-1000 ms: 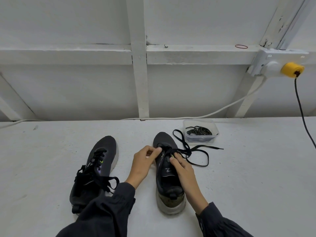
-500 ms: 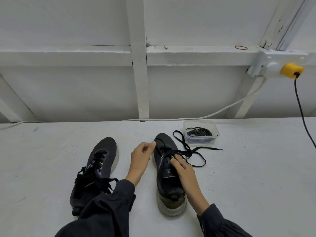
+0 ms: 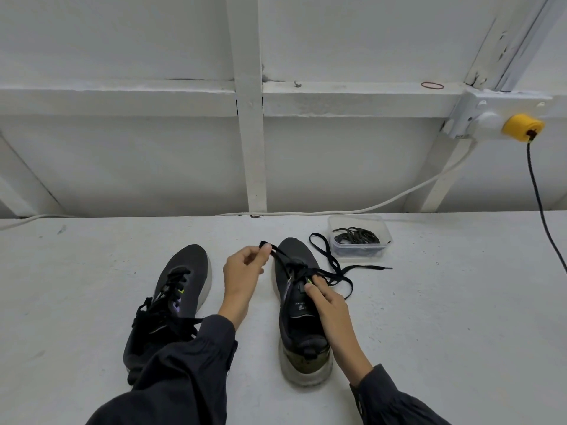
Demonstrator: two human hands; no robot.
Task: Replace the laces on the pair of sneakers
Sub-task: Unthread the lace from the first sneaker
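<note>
Two dark sneakers stand on the white floor, toes pointing away from me. The left sneaker [image 3: 176, 299] is laced, with its loose lace ends spilling over the tongue. My left hand [image 3: 244, 276] pinches one end of a black lace [image 3: 336, 273] and holds it up beside the toe of the right sneaker [image 3: 302, 320]. The lace runs through that sneaker's front eyelets, and its other end trails out to the right on the floor. My right hand [image 3: 329, 305] presses its fingertips onto the sneaker by the eyelets, holding it down.
A clear plastic tub [image 3: 359, 236] with coiled black laces sits just beyond the right sneaker. A white cable [image 3: 383, 204] runs along the wall base. A black cord [image 3: 541, 210] hangs from a yellow plug [image 3: 523, 127] at the right.
My left hand has drawn away from the right sneaker's eyelets to the left and upward, pulling a length of lace out with it. My right hand has stayed on the sneaker.
</note>
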